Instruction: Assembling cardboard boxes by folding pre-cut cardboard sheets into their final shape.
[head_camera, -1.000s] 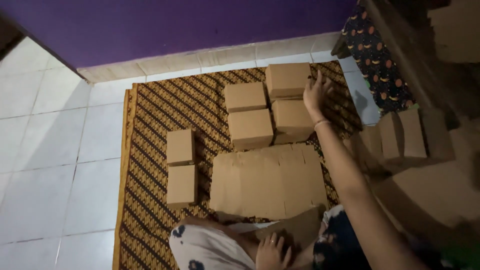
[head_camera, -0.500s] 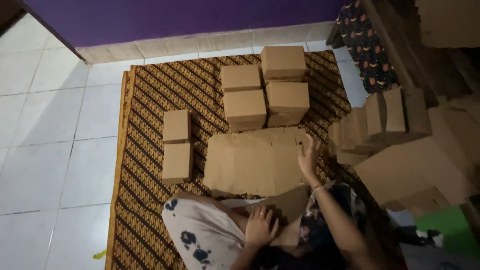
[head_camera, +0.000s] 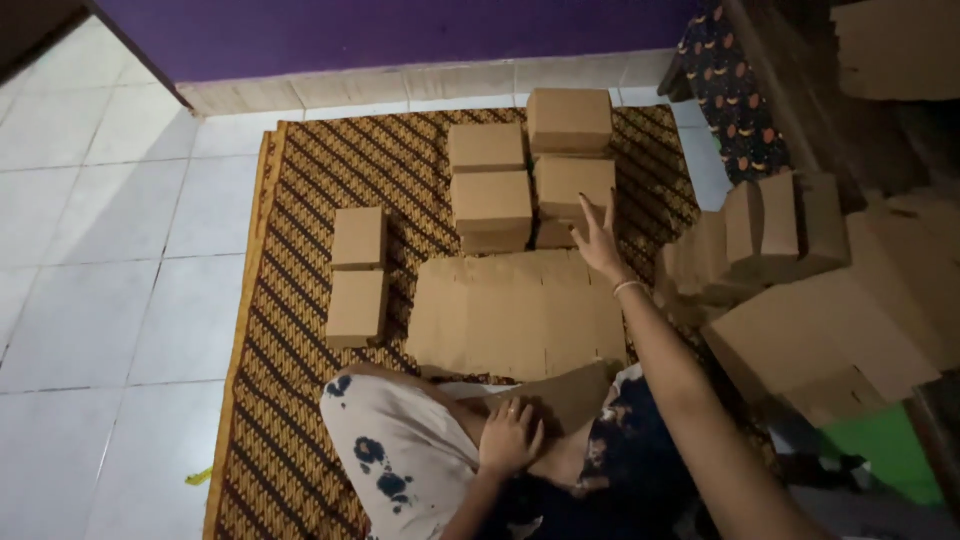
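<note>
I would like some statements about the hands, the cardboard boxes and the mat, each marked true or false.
1. The right hand reaches to the stacked folded boxes. True.
2. The left hand holds a box in the air. False: it rests in the person's lap, holding nothing.
3. A flat cardboard sheet lies on the patterned mat. True.
4. Two boxes lie apart, left of the sheet. True.
5. The wall behind is green. False: it is purple.
</note>
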